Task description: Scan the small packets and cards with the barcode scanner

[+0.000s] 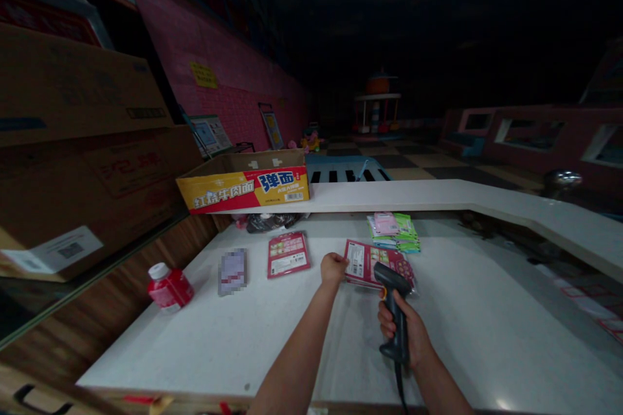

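My right hand (411, 331) is wrapped round the handle of a black barcode scanner (396, 311), whose cord hangs down toward the counter's front edge. The scanner's head is over the right part of a stack of red flat packs (363, 259) in clear wrapping. At the left edge of that stack, my left hand (333, 268) pinches the corner of the top pack, close to its printed barcode. Another red flat pack (288, 254) lies farther left. Behind the stack sits a pile of green and pink packets (394, 231).
A red bottle with a white cap (170, 286) and a blurred-out item (232, 271) are on the left of the white counter (219, 350). A yellow and red open carton (248, 185) rests on the raised ledge (413, 193). Large cardboard boxes (82, 162) stand at far left.
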A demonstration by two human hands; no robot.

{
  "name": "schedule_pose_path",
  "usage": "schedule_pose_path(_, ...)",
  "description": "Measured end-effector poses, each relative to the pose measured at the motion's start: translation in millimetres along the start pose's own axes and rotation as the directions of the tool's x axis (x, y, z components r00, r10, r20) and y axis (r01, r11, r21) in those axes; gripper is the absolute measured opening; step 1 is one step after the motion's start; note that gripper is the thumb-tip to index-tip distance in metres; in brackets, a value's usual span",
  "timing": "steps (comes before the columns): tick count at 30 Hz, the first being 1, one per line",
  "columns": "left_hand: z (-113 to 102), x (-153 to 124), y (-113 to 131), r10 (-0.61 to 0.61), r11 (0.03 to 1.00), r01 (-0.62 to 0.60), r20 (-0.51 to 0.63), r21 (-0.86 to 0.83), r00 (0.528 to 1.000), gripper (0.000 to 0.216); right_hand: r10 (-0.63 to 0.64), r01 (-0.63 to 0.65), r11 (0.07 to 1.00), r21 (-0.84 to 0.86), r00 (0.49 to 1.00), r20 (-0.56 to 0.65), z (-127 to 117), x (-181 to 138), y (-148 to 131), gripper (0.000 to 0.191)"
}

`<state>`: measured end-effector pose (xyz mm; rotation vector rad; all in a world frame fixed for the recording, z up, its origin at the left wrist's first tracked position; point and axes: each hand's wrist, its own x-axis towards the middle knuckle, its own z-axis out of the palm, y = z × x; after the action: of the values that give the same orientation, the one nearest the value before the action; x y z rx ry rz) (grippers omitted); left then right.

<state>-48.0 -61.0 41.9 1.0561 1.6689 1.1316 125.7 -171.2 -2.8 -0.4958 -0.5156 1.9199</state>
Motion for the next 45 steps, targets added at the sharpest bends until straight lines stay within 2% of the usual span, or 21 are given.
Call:
schedule_pose_path(2,-4,0,-1,-0.058,0.986,0.066,0.057,-0.153,0.997,0.023,-0.013,0.013,1.000,0.002,1.000,0.017,0,-1,0,0.036)
schedule_pose_path(6,-25,-3,-8,-0.095,0.952,0.125,0.117,-0.279,0.989,0.016,-0.022,0.021,0.999,0.025,0.999,0.038,2,-4,1,0.032)
schedule_pose_path(8,-41,-4,-14,-0.098,0.891,0.153,0.147,-0.428,0.984,0.013,-0.015,0.014,0.999,0.033,0.999,0.042,4,-6,2,0.032)
schedule_pose_path(11,-64,-6,-29,-0.078,0.737,0.179,0.181,-0.652,0.980,0.018,-0.020,0.019,0.999,0.031,0.999,0.043,6,-9,3,0.030)
schedule_pose_path(15,-80,-11,-49,0.033,0.597,0.084,0.130,-0.798,0.991,0.034,-0.005,0.005,1.000,0.007,0.999,0.040,9,-12,2,0.030)
schedule_pose_path(19,-76,-17,-60,0.089,0.505,-0.047,-0.003,-0.862,0.996,0.052,0.006,-0.005,1.000,-0.025,1.000,0.030,10,-15,0,0.028)
schedule_pose_path(23,-69,-22,-62,0.105,0.508,-0.135,-0.095,-0.851,0.990,0.050,0.023,-0.023,0.994,-0.103,1.000,0.000,10,-15,1,0.035)
schedule_pose_path(26,-67,-23,-63,0.119,0.513,-0.174,-0.131,-0.840,0.984,0.049,0.006,-0.023,0.974,-0.227,0.997,-0.075,18,-16,4,0.041)
schedule_pose_path(29,-67,-24,-64,0.123,0.505,-0.183,-0.140,-0.844,0.983,0.049,-0.039,-0.043,0.908,-0.417,0.981,-0.188,37,-18,11,0.043)
schedule_pose_path(32,-67,-24,-66,0.136,0.508,-0.181,-0.129,-0.842,0.982,0.047,-0.106,-0.045,0.824,-0.565,0.967,-0.233,64,-21,18,0.046)
schedule_pose_path(35,-65,-24,-68,0.150,0.513,-0.185,-0.125,-0.838,0.981,0.050,-0.144,-0.033,0.771,-0.636,0.964,-0.224,87,-23,25,0.046)
schedule_pose_path(38,-64,-24,-69,0.146,0.531,-0.187,-0.128,-0.826,0.981,0.052,-0.160,-0.014,0.743,-0.669,0.967,-0.197,100,-23,28,0.043)
schedule_pose_path(42,-61,-25,-67,0.174,0.578,-0.219,-0.144,-0.786,0.974,0.049,-0.159,-0.001,0.726,-0.688,0.973,-0.170,104,-25,28,0.042)
schedule_pose_path(45,-62,-25,-66,0.168,0.567,-0.206,-0.133,-0.797,0.977,0.049,-0.147,-0.008,0.720,-0.694,0.975,-0.164,104,-25,28,0.042)
